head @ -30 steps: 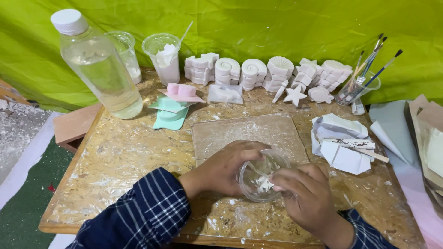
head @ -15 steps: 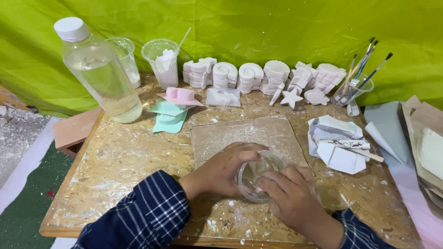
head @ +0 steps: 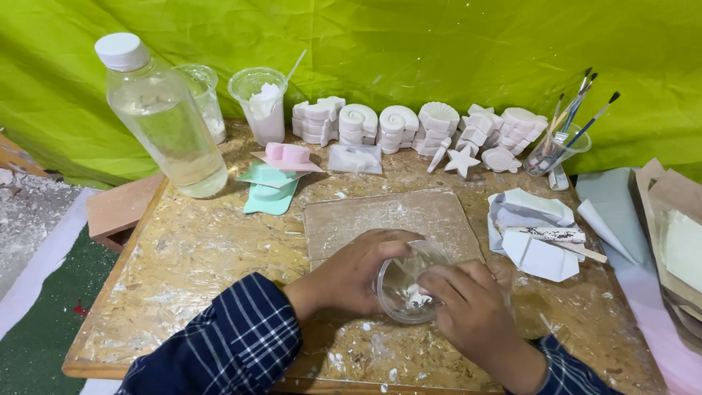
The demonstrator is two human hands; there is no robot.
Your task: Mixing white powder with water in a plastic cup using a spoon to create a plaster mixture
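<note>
Head view looks straight down at the work. Nearest, the left hand (head: pixel 351 274) wraps around the side of a small clear plastic cup (head: pixel 406 289), gripping it against the chipboard table (head: pixel 190 256); the right hand (head: pixel 468 311) reaches over the rim with fingers pinched down into the cup, though I cannot tell whether they hold a tool or only touch the white residue at the bottom. The cup sits at the near edge of a dusty square board (head: pixel 387 219) (it looks like a working mat). To work the cup's contents well, I would judge the left hand should keep the cup pressed flat while the right moves gently, so nothing tips or flicks out.

Just beyond on the right lie folded white paper pieces (head: pixel 534 234) with a stained wooden stick (head: pixel 556 235) across them. To the left rest teal and pink moulds (head: pixel 274 179). Farther back stand a large clear bottle (head: pixel 161 117) with a white cap, a cup of white powder (head: pixel 259 102), a row of white plaster casts (head: pixel 417 124) shaped as shells and stars, and a jar of brushes (head: pixel 559 143). A bright green cloth backdrop (head: pixel 409 44) closes the scene; the table is speckled with white dust.
</note>
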